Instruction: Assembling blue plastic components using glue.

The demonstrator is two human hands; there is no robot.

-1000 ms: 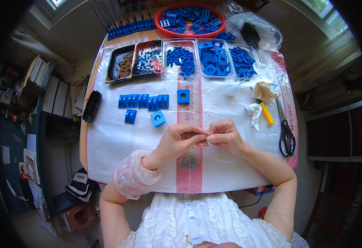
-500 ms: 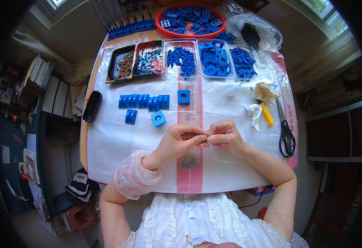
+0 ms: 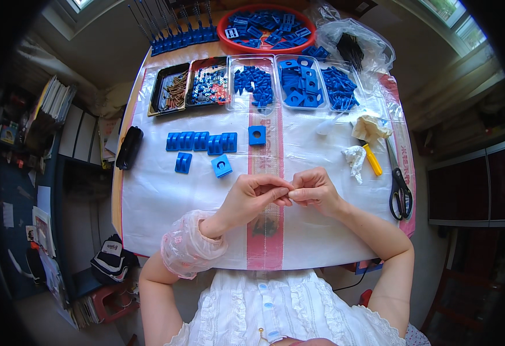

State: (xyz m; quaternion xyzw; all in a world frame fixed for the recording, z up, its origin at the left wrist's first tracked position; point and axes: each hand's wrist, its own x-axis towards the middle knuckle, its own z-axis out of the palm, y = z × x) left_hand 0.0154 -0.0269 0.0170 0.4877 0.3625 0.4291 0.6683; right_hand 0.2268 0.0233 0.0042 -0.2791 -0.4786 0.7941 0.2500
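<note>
Left hand [image 3: 258, 195], right hand [image 3: 316, 192]: fingers pinched together, contents hidden. Nearest blue block [image 3: 222, 166] likely light, stiff; grip edges.

single wide fisheye view from head height, near above the table [image 3: 203, 49], facing down

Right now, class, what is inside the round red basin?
The red basin holds a heap of blue pieces; whatever lies beneath the top ones is covered.
</note>
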